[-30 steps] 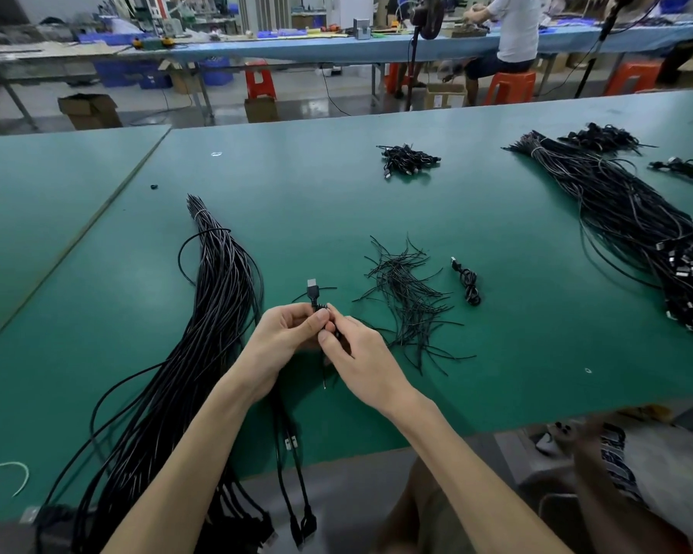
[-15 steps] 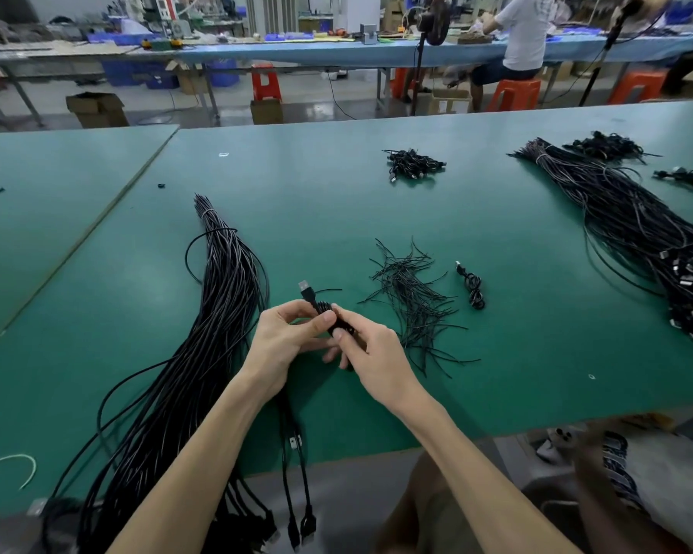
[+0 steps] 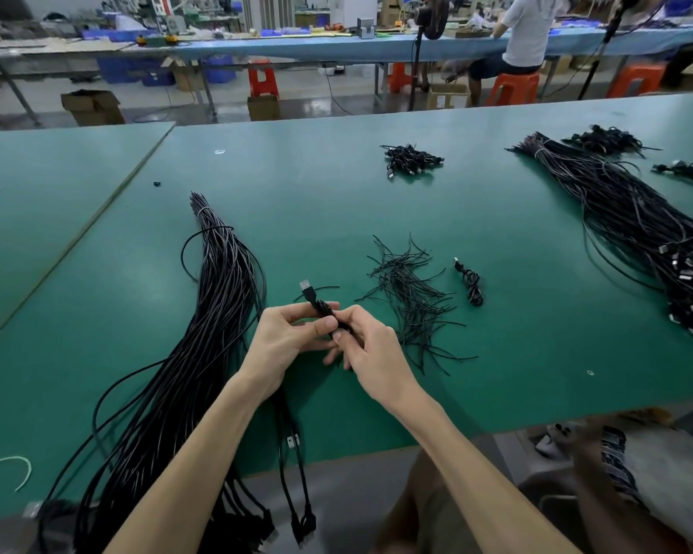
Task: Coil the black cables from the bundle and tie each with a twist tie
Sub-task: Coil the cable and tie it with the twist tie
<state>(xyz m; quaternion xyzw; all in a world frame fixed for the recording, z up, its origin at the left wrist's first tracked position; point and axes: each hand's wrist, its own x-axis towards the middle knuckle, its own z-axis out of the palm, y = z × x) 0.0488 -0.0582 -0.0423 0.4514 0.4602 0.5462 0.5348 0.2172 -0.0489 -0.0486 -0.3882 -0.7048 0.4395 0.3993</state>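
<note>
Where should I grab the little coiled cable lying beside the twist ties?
Pinch the coiled cable across its bundled middle, from above: it lies flat on the table, narrow side to side, and only a loose plug end sticks out.

A black cable bundle is lying left of centre on a green table (black twist ties at centre); orange stools are standing at top.

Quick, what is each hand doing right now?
Left hand: closed, holding the coiled black cable.
Right hand: closed, pinching the same coiled black cable.
</note>
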